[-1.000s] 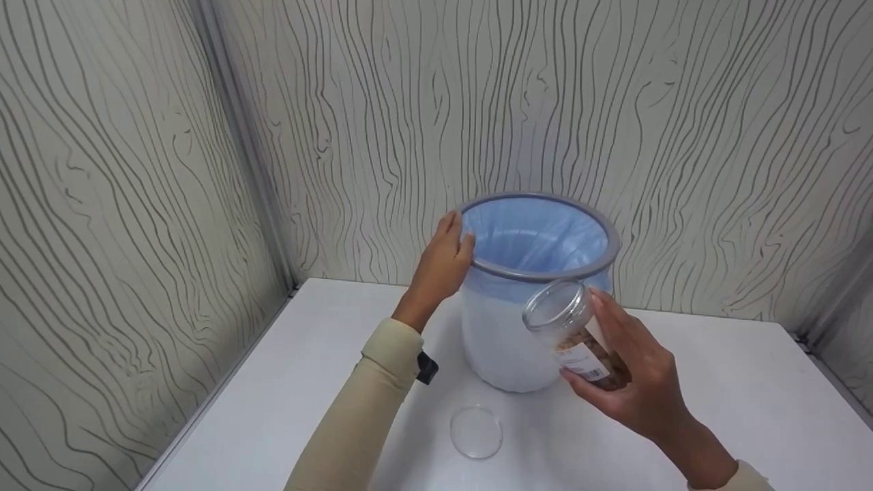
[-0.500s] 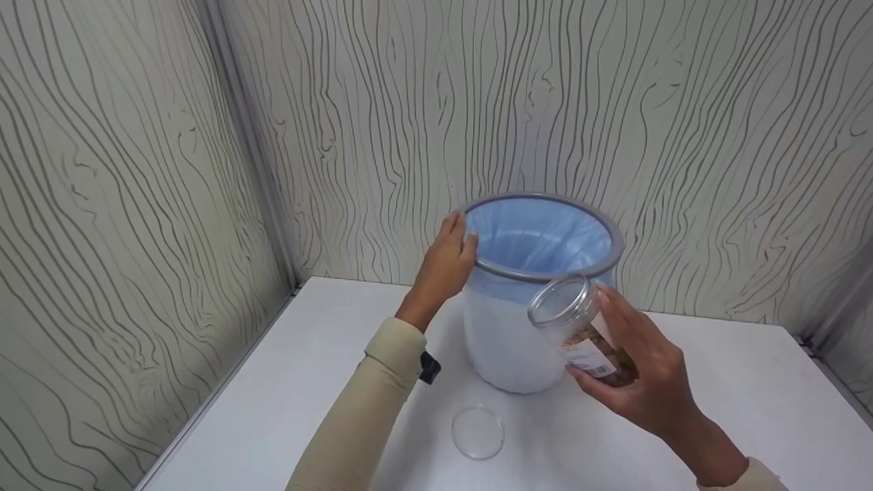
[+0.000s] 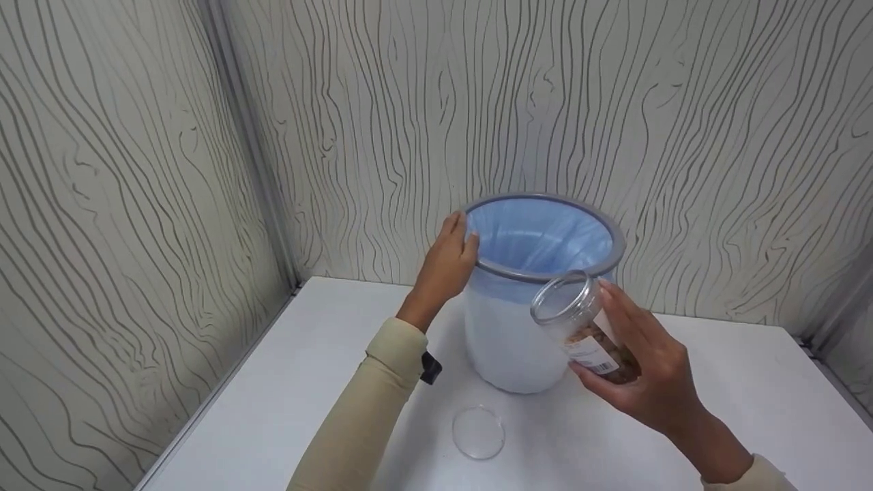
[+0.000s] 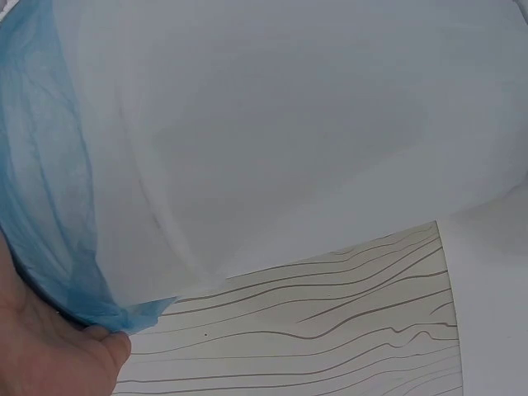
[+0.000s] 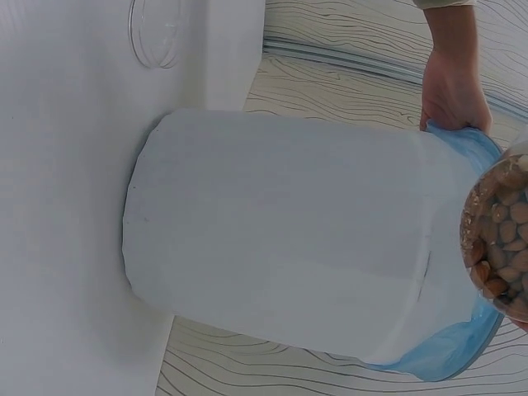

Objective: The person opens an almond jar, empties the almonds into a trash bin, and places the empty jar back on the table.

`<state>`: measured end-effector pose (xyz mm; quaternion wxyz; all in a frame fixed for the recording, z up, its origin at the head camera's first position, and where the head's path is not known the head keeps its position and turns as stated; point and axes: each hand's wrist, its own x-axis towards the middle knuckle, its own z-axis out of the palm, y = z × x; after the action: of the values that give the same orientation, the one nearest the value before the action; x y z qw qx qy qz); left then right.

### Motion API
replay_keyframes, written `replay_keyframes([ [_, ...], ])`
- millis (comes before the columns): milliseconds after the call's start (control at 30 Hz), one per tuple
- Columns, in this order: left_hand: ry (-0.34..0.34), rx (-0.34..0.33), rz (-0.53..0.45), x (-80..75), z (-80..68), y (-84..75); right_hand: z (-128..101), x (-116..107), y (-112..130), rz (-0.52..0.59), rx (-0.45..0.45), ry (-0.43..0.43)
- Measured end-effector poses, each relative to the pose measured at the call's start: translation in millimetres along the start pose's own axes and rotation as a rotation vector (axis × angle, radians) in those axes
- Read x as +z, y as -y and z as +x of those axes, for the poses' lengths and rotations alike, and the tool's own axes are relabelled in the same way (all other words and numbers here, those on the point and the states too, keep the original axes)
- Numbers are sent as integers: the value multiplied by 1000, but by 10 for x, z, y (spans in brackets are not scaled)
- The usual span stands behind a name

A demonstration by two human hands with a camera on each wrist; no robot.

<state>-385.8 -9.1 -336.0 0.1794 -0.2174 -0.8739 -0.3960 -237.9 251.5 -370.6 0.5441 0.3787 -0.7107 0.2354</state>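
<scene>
Clear, lidless plastic jar of brown nuts (image 3: 585, 327), tilted, clasped in right hand (image 3: 648, 382); left hand (image 3: 445, 266) gripping white blue-lined bin (image 3: 508, 341) rim. White table (image 3: 273, 409), wood-grain walls (image 3: 123, 170).

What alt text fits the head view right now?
A right hand tilts an open clear jar of nuts beside a white bin with a blue liner; the left hand grips its rim. A clear lid lies on the white table.

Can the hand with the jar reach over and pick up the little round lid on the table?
Probably not yet: the right hand is full, gripping the jar. The lid lies bare on the table, nothing blocking it.
</scene>
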Motion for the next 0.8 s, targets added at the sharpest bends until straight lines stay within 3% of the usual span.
replay_keyframes([
  [800, 4, -10, -17, -2, 33, 6, 80, -45, -60, -31, 3, 34],
])
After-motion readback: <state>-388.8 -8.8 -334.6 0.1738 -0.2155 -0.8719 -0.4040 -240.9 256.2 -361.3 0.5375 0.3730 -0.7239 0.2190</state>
